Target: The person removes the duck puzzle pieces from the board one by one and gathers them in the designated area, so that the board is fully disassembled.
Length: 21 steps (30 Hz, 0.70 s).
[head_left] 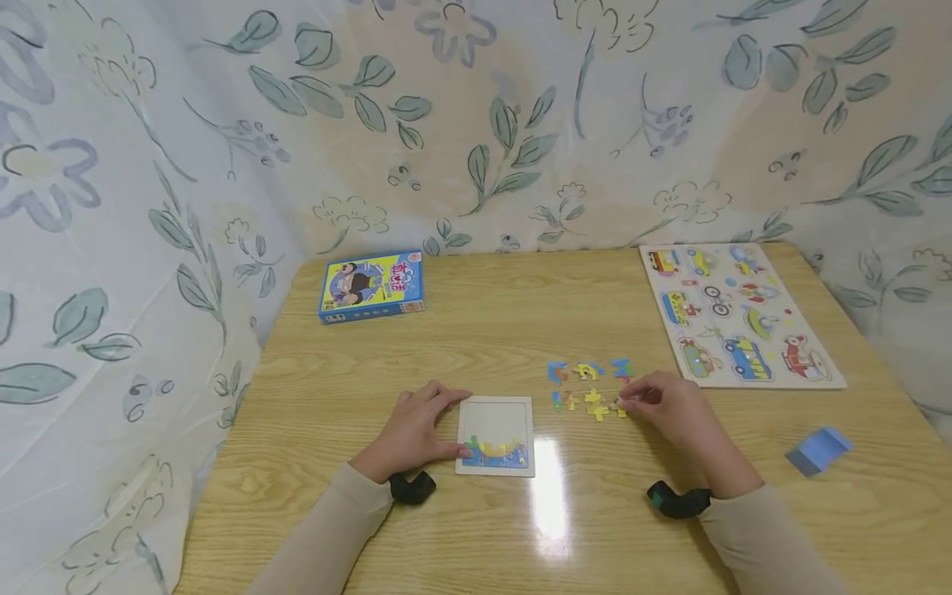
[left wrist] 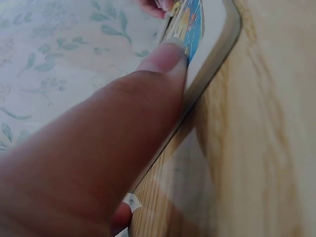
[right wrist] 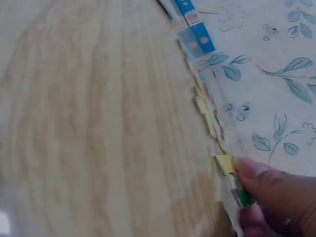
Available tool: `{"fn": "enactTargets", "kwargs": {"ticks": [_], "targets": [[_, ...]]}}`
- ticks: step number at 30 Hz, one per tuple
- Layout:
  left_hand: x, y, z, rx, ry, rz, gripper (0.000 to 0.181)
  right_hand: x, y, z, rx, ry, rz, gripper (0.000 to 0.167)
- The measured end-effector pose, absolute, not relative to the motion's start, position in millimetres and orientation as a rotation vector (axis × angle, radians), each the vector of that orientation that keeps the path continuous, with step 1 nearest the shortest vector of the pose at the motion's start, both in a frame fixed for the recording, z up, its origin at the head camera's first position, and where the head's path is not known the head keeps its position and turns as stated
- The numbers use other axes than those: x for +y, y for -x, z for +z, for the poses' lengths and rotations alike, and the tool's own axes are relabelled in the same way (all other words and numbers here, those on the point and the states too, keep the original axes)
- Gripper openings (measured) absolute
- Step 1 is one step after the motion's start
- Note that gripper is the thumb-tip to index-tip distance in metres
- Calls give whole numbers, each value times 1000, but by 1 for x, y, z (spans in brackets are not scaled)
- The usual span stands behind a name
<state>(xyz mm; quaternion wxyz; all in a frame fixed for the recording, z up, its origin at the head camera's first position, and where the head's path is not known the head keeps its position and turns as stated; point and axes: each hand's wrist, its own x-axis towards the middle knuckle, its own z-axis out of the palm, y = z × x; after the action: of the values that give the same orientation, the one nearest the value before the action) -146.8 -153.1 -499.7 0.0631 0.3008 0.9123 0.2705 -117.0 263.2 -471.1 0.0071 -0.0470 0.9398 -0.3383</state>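
- Head view: my left hand (head_left: 420, 430) is lying spread along the left side of the puzzle tray (head_left: 497, 417), its index finger reaching the upper left corner and its thumb touching the lower left part.
- That grip is standing wide, thumb and index finger well apart.
- The tray is lying flat on the wooden table (head_left: 483, 330), between my two hands; joined pieces (head_left: 498, 454) in blue, yellow and green are filling its lower part, and its pale base is showing above them.
- In the left wrist view, my thumb is resting at the tray's pale rim, its tip reaching the blue picture.
- My right hand (head_left: 673, 409) is pinching a small puzzle piece (right wrist: 225, 164) narrowly between thumb and fingers, a yellow part showing beside the thumb; I cannot tell whether it is touching the table.
- Loose pieces (head_left: 597, 405) are lying in two short rows, just left of my right hand and to the right of the tray.
- Farther back on the left, a blue and yellow box (head_left: 372, 285) is lying near the table's far edge.
- A board of vehicle pictures (head_left: 720, 268) is lying at the far right, and a folded blue thing (head_left: 818, 450) is resting nearer me, to the right of my right hand.
- Behind the table, a leaf-patterned curtain (head_left: 476, 223) is hanging.
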Motion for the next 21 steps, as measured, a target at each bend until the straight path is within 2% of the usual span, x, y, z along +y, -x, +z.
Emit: {"fn": "enactTargets", "kwargs": {"ticks": [15, 21], "targets": [[-154, 148, -499, 2754, -889, 812, 84, 263, 116, -479, 3092, 187, -992, 6], [-153, 148, -499, 2754, -899, 817, 85, 257, 115, -474, 3180, 287, -974, 9]]}}
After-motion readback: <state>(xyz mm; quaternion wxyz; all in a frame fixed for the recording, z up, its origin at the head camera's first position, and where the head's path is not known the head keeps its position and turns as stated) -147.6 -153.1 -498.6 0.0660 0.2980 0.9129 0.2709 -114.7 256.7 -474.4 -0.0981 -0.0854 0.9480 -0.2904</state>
